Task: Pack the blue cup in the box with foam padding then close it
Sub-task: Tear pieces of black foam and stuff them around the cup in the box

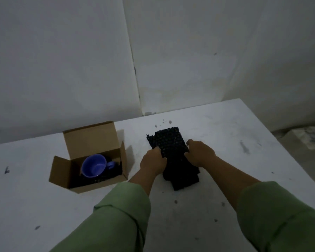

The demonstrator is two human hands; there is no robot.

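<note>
A blue cup [93, 165] lies tilted inside an open cardboard box [96, 182] at the left of the white table, with dark foam beneath it. The box's lid flap [90, 140] stands up at the back. To the right of the box lies a stack of black foam padding [171, 142]. My left hand [153, 163] grips the stack's left edge with curled fingers. My right hand [200, 153] grips its right edge. The near part of the foam [184, 180] shows between my wrists.
The white table [225, 128] carries dark scuffs and small specks. Its far edge meets grey walls that join in a corner behind it. At the right the table ends above a lower floor with a pale object [309, 139].
</note>
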